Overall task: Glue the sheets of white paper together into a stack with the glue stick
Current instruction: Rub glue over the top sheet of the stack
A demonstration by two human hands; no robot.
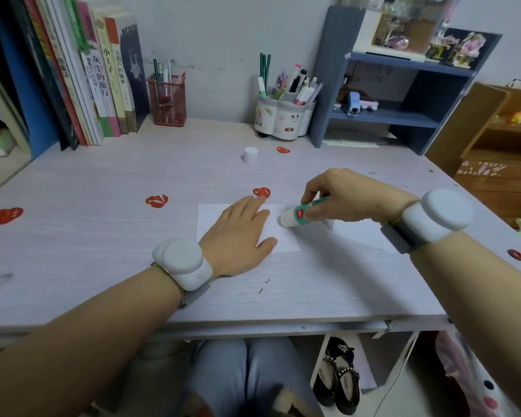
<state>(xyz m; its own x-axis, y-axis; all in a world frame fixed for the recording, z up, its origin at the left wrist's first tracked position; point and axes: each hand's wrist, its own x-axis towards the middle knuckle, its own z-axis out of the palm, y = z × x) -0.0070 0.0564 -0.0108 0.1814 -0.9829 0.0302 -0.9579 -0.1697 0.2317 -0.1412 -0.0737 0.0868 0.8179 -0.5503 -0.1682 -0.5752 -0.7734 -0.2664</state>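
A white sheet of paper (286,240) lies on the desk (103,251) in the middle. My left hand (238,236) presses flat on it with straight fingers. My right hand (340,195) grips a white and green glue stick (297,215), tilted down to the left with its tip on or just above the sheet's right part. Another white sheet (361,233) lies to the right, partly hidden under my right wrist. The glue stick's white cap (250,154) stands farther back on the desk.
Red heart stickers (156,201) dot the desk. At the back stand a row of books (103,79), a red mesh pen cup (166,100), a white pen holder (283,115) and a blue shelf (397,115). Tiny specks lie near the front edge.
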